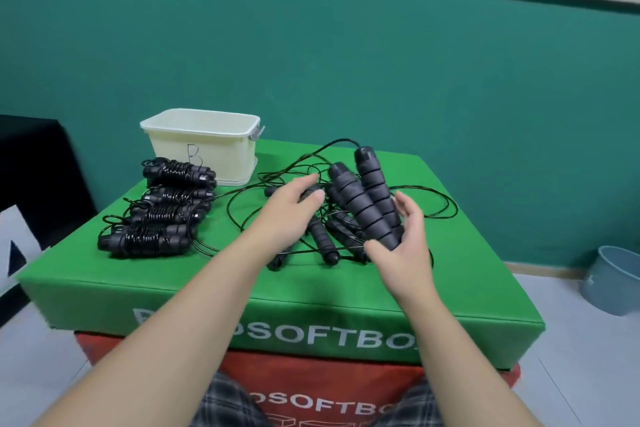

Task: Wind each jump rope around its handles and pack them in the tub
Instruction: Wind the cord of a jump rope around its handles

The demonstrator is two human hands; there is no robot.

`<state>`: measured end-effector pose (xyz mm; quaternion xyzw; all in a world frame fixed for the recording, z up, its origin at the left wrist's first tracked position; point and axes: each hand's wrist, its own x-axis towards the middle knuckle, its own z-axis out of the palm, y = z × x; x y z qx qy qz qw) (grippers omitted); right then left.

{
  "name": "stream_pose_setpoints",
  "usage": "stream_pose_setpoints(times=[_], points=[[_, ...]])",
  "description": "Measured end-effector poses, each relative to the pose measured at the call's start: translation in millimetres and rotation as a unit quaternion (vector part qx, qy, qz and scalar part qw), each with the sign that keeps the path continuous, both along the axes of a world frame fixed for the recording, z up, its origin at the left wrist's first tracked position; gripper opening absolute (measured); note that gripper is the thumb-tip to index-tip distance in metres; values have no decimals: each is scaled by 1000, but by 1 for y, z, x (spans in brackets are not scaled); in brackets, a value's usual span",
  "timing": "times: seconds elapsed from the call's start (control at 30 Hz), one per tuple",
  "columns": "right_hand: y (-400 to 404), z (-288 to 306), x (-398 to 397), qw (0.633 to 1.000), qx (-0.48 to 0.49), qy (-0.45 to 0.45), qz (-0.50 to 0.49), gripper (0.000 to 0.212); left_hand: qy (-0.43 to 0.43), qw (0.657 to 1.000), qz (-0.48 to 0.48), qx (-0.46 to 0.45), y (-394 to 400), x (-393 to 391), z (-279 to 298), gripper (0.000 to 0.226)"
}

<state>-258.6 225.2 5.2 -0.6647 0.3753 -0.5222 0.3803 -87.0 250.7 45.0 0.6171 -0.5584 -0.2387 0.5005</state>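
Note:
My right hand (403, 246) holds a pair of black ribbed jump rope handles (369, 198) side by side, raised above the green soft box (311, 288), with thumb and fingers curled round their lower ends. Their thin black cord (426, 204) trails in loops over the box top. My left hand (289, 208) hovers with loosely spread fingers over a tangle of loose ropes and handles (322, 239). Several wound rope bundles (166, 208) lie in a row at the left. The cream tub (204, 149), marked with a letter B, stands at the back left; its inside is hidden from view.
The green soft box sits on a red soft box (322, 388). A black object (38, 177) stands to the left and a blue-grey bucket (616, 281) on the floor to the right. A green wall is behind.

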Motion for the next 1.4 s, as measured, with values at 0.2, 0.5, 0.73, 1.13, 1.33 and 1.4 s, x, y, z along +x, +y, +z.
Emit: stream_pose_setpoints(times=[0.2, 0.5, 0.73, 1.13, 1.33, 1.4], points=[[15, -9, 7, 999, -19, 16, 39, 69, 181, 982, -21, -38, 18, -9, 6, 50], [28, -11, 8, 985, -35, 139, 98, 82, 260, 963, -74, -2, 23, 3, 0, 49], [27, 0, 6, 961, -53, 244, 119, 87, 227, 971, -75, -20, 35, 5, -4, 41], [29, -2, -2, 921, -83, 374, 79, 80, 333, 940, -65, -43, 59, -4, -27, 22], [31, -7, 0, 919, -102, 374, 72, 80, 343, 939, -16, -25, 59, -3, -28, 34], [31, -5, 0, 911, -116, 389, 67, 83, 360, 932, 21, -25, 57, -7, -28, 30]])
